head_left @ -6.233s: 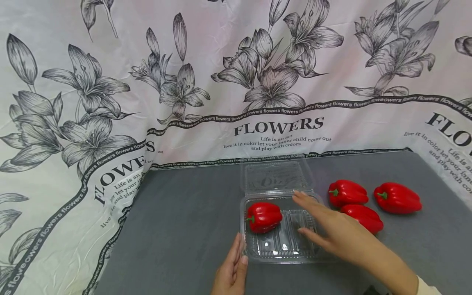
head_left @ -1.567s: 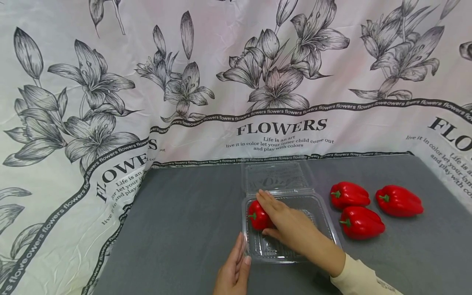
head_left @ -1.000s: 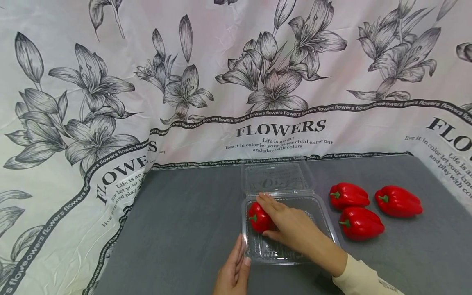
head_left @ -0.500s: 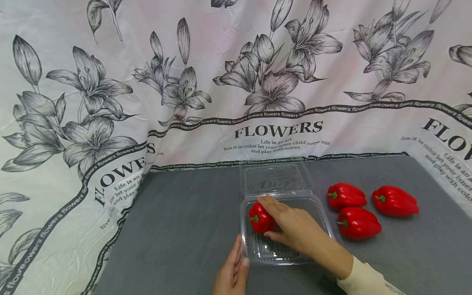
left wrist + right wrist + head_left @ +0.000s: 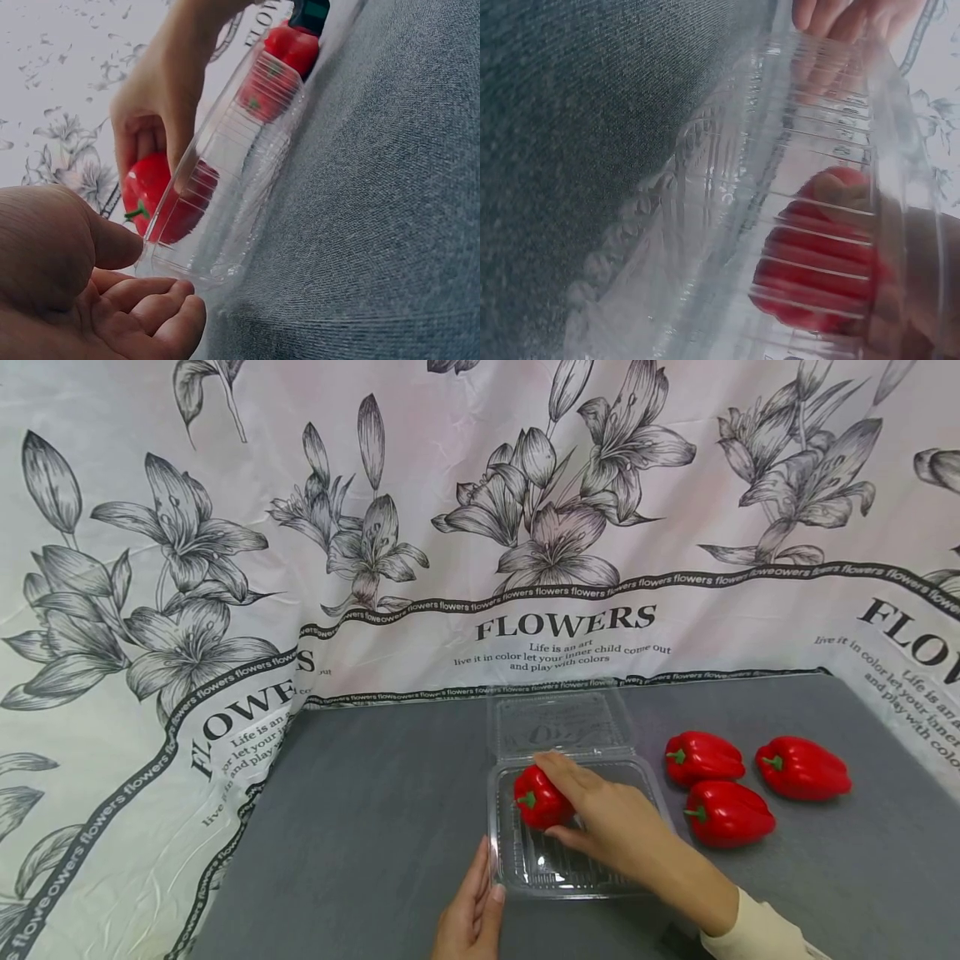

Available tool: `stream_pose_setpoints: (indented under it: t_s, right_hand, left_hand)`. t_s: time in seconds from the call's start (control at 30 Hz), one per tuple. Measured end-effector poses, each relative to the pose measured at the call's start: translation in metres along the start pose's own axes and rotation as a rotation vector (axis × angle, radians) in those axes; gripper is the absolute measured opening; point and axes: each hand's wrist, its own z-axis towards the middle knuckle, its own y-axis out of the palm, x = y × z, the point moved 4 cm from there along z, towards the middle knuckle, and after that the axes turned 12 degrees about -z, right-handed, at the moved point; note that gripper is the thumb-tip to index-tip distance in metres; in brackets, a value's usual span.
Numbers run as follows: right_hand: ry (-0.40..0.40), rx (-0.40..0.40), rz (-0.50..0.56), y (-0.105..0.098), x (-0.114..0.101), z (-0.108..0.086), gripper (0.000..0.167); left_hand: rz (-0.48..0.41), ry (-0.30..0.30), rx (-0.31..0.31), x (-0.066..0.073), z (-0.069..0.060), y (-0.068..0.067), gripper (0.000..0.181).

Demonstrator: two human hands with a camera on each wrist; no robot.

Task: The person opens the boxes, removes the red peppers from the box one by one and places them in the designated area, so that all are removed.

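My right hand [image 5: 618, 827] grips a red bell pepper [image 5: 538, 797] with a green stem, fingers over its far side and thumb at the near side. The pepper is inside the left part of a clear plastic clamshell container [image 5: 525, 881], whose lid [image 5: 558, 722] lies folded back. At the container's front left corner, my left hand [image 5: 471, 914] holds the rim between thumb and fingers. The left wrist view shows the gripped pepper [image 5: 169, 199] behind the clear wall. Through the plastic in the right wrist view, the pepper [image 5: 817, 255] looks blurred.
Three more red bell peppers lie right of the container: one at the back [image 5: 705, 758], one in front [image 5: 729, 814] and one farther right [image 5: 802, 768]. A flower-printed cloth [image 5: 570, 635] hangs behind the grey tabletop [image 5: 360, 827].
My right hand, earlier spread above the container, now grips the pepper inside it. Lately the pepper has shifted slightly right and its stem has turned more toward me. My left hand stays at the corner.
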Motion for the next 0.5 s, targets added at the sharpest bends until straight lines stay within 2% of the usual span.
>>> stream_pose_setpoints:
  t_s: [0.5]
  right_hand:
    - [0.005, 0.070, -0.020, -0.016, 0.007, -0.008, 0.101]
  left_hand:
    - [0.011, 0.008, 0.002, 0.001, -0.001, 0.000, 0.059]
